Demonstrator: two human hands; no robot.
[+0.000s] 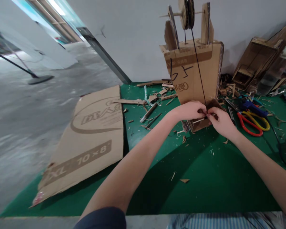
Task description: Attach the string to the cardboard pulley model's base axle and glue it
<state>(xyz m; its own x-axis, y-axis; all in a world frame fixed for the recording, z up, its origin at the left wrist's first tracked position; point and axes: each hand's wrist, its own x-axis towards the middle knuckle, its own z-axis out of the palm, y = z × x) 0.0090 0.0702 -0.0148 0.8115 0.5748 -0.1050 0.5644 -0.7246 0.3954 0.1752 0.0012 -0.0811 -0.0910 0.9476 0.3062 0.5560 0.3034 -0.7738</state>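
Observation:
A tall cardboard model (pixel 195 73) stands at the back of the table, with a round cardboard pulley (pixel 187 14) on a thin stick at its top. From the pulley a dark string (pixel 198 60) runs down the front to my fingertips. My left hand (pixel 193 110) pinches at the string's lower end, over a small cardboard box (pixel 200 127) at the model's base. Right beside it, my right hand (pixel 220 119) is closed too, its fingertips meeting the left ones. A thin light stick (pixel 197 121) shows under my left fingers. The exact grip point is partly hidden.
Left lies a large cardboard sheet (pixel 92 133) on the green table (pixel 181 194). Red-and-yellow-handled scissors (pixel 251 125) and a blue-handled tool (pixel 254 106) lie right. Cardboard scraps (pixel 154 101) litter the back. A clear bottle (pixel 274 71) and another cardboard structure (pixel 255 60) stand at far right.

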